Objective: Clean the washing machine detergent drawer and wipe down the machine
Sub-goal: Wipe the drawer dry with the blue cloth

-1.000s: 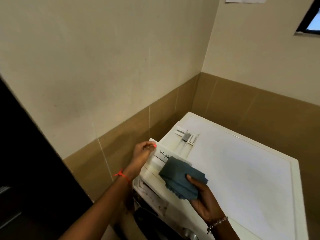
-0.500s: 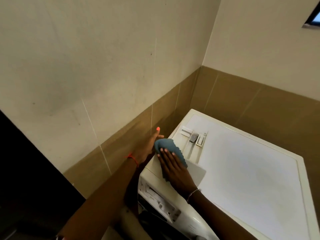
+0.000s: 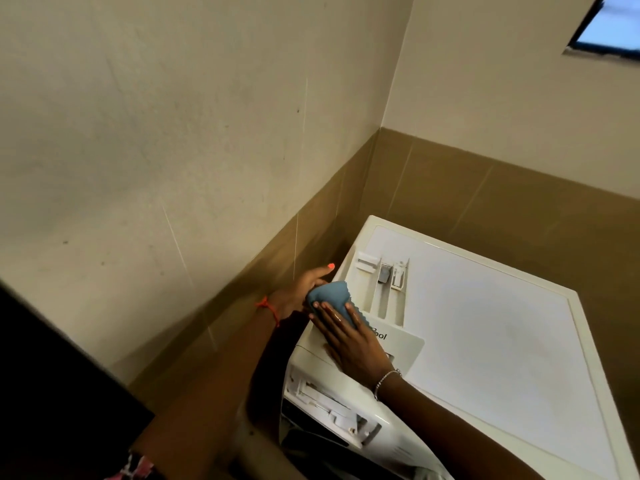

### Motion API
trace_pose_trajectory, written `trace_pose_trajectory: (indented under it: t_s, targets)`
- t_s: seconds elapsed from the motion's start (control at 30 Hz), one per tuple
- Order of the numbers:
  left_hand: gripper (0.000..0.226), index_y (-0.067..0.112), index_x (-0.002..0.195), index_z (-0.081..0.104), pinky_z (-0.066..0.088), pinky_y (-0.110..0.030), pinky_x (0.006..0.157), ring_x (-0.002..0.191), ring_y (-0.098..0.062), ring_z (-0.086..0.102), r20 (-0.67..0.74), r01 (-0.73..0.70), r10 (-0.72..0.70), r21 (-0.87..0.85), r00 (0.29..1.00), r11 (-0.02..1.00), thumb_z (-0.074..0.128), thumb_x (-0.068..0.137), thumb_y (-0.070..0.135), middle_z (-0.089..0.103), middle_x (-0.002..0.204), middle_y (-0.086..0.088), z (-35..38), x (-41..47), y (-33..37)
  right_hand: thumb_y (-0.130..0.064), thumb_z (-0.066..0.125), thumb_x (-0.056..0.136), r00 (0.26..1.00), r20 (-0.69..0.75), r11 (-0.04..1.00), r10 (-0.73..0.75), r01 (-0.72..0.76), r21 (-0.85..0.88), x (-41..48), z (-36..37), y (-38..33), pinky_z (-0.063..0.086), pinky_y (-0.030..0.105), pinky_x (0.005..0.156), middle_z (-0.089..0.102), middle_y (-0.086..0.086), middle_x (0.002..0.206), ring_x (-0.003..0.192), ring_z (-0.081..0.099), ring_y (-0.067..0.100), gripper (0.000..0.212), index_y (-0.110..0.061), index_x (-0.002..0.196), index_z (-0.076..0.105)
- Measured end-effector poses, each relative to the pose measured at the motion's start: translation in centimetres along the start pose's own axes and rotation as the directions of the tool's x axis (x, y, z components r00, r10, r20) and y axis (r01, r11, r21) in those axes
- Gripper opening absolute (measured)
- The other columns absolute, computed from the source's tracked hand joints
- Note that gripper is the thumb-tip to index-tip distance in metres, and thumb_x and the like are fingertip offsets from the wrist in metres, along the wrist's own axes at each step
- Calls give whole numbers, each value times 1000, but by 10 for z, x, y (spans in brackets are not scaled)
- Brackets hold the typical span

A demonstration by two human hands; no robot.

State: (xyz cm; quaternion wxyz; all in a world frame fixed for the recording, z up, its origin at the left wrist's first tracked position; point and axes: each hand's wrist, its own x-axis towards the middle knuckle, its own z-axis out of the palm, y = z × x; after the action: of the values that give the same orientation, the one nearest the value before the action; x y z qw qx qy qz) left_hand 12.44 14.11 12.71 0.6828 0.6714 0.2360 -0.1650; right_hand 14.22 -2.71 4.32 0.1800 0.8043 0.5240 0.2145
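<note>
Head view, right hand (image 3: 349, 344) pressing cloth (image 3: 329, 296) on drawer (image 3: 401, 344)

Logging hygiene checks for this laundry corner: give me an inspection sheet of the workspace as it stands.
Surface: white washing machine top, bearing the detergent drawer.
Job's things: drawer lies by the top's left edge; blue cloth on the drawer's left side; empty drawer slot in the front.
Clutter: nothing seen.
Grippers: right hand flat, pressing the cloth; left hand at the drawer's left side, grip hidden.
Cables: nothing seen.
Surroundings: beige walls, brown tiles, window upper right.
</note>
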Motion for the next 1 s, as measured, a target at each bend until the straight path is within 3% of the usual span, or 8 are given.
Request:
trace_pose_trajectory:
  t_s: [0.13,0.17,0.27,0.4,0.53,0.8,0.9,1.0]
  targets:
    - [51,4,105,64,50,-37,81,83,-22,60,38,-6,13,-180,999,984,65,78,47,63,100,-14,-1,7,-8,-42,53,86,994,64,995,-86,89,-49,-2,2,4,-10,45,117,30,3,151,141,18,15,69,-16,144,26]
    - [44,2,106,62,48,-35,81,85,-21,57,58,-41,49,-130,997,991,63,82,39,61,107,-15,1,4,-5,-42,54,84,989,81,989,-122,128,-76,-3,4,4,-8,45,117,33,1,150,141,23,15,70,-17,144,28]
    - [40,4,108,66,40,-25,85,101,-15,53,68,-187,174,316,982,930,65,82,35,61,109,0,4,3,7,-40,61,77,972,124,969,-198,213,-123,-6,4,3,-2,44,116,40,-5,146,137,32,12,72,-22,141,32]
    - [28,3,97,71,53,-23,78,91,-19,65,158,-296,250,501,955,813,74,76,21,71,98,-9,-1,7,5,-38,66,71,968,123,966,-217,231,-116,-7,2,4,-1,42,115,46,-8,141,133,39,9,71,-26,136,41]
    - [28,4,100,71,50,-17,77,85,-9,65,178,-344,295,539,939,769,74,76,18,71,99,-6,0,8,6,-38,67,72,946,205,946,-253,286,-153,-13,2,10,-4,42,116,45,-10,142,134,37,7,69,-27,136,42]
    - [29,5,103,70,43,-12,77,90,-8,61,208,-333,260,565,943,755,73,76,17,70,103,-5,0,11,10,-37,66,73,913,296,906,-280,353,-232,-51,6,32,-7,44,117,40,-10,145,137,32,9,71,-28,138,40]
    - [28,4,102,70,44,-19,86,92,-10,61,218,-328,247,562,944,759,72,77,17,70,104,-8,-1,13,10,-35,71,69,911,294,905,-288,359,-227,-70,5,42,-6,43,117,45,-12,141,135,36,9,70,-31,134,46]
    - [27,4,101,70,44,-23,90,96,-13,61,221,-324,239,566,946,758,72,78,17,70,106,-9,-1,15,10,-31,74,66,926,238,906,-294,349,-240,-92,5,54,-7,43,118,46,-12,141,137,27,12,74,-29,134,46]
